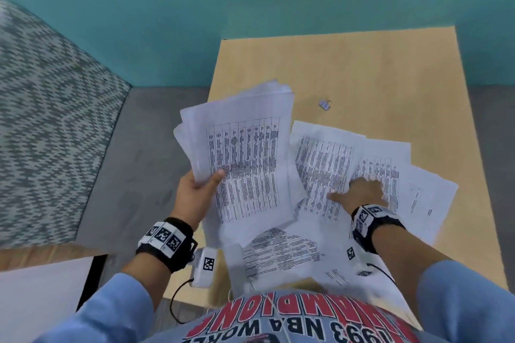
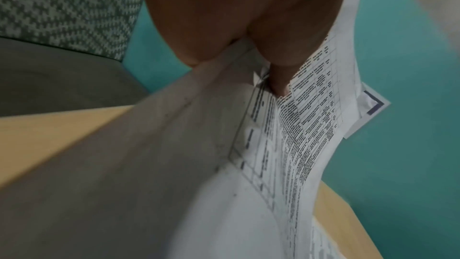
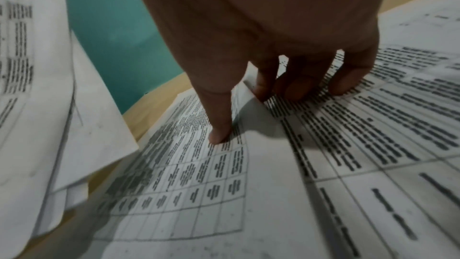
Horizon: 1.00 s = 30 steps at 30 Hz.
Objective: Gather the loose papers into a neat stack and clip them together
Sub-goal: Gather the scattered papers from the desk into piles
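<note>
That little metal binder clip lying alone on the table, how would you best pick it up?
Probably from above, pinching the small metal binder clip across its body between thumb and forefinger. It lies alone on the bare light wooden table, beyond the loose printed sheets, so nothing blocks a downward reach. It is too small and blurred here to tell which way its wire handles point.

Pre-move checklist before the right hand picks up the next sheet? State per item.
1. Left hand grips the gathered bundle: ok.
2. Bundle edges squared: not ok, sheets fanned.
3. Right hand on a loose sheet: ok, fingers touching the paper.
4. Sheet edge lifted for pinching: cannot tell.
5. Binder clip lies bare on the table: ok.
6. All sheets gathered: not ok.
</note>
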Available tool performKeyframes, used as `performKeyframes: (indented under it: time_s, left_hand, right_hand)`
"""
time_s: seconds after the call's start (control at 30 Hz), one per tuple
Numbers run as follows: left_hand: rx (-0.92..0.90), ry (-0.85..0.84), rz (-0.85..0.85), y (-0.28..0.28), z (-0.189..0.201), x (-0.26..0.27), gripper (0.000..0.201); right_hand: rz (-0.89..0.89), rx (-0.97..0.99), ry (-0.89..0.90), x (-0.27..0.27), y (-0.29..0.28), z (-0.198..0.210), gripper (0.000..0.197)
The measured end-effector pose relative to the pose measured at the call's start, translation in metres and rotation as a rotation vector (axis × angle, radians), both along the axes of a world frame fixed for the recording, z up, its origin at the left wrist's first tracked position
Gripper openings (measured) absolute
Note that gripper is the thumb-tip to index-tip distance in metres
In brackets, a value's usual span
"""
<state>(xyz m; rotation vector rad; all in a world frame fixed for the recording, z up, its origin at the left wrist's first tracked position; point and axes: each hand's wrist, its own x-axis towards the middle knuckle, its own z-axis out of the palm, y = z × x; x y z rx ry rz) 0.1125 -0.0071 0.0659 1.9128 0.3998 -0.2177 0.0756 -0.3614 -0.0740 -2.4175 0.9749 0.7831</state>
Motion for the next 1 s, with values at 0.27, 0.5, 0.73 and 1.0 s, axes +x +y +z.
performKeyframes:
  time_s: [0.27, 0.5, 0.73, 1.0]
  left_hand:
    - [-0.019, 0.057, -0.031, -0.013, -0.008, 0.0, 0.009]
    - [-0.008, 0.061, -0.091, -0.03, -0.01, -0.006, 0.035]
    - [0.003, 0.016, -0.052, -0.022, 0.005, -0.008, 0.018]
    - [-0.027, -0.015, 0.032, 0.005, -0.003, -0.017, 0.011]
  right_hand:
    - [-0.149, 0.012, -0.341, -0.049, -0.053, 0.018, 0.032]
    - [-0.365, 0.059, -0.291, -0.074, -0.074, 0.019, 0.072]
    - [-0.263, 0.126, -0.236, -0.067, -0.073, 0.017, 0.043]
    - [0.17, 0.236, -0.423, -0.103, -0.067, 0.046, 0.002]
